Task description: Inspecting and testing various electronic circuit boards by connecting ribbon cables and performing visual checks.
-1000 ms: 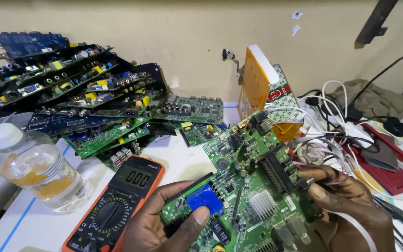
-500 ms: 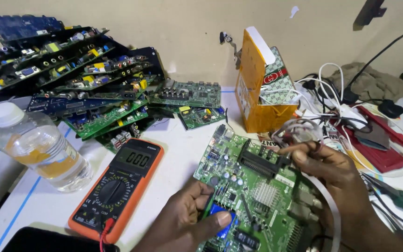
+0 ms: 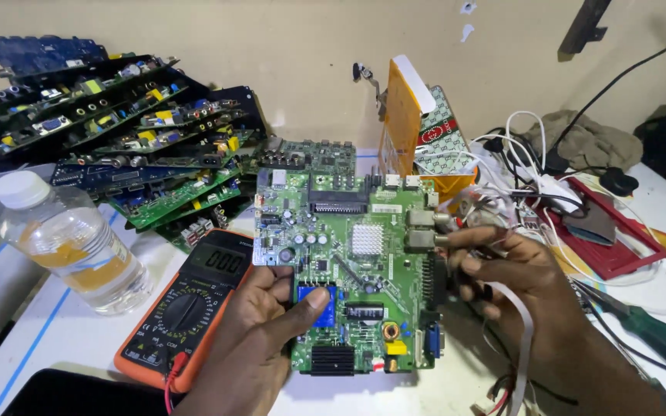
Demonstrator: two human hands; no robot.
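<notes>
Above the white table (image 3: 79, 339), I hold a green circuit board (image 3: 356, 254) in both hands.
My left hand (image 3: 260, 323) clamps its lower edge, thumb on the blue part (image 3: 317, 302); my right hand (image 3: 514, 270) pinches its right side, beside the orange meter (image 3: 186, 308).

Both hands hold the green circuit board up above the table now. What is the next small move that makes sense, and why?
Probably lay the green circuit board flat on the white table. The left hand grips its lower left edge, thumb on a blue part, and the right hand pinches its right edge among loose wires, so neither hand is free for the orange multimeter lying beside it.
</notes>
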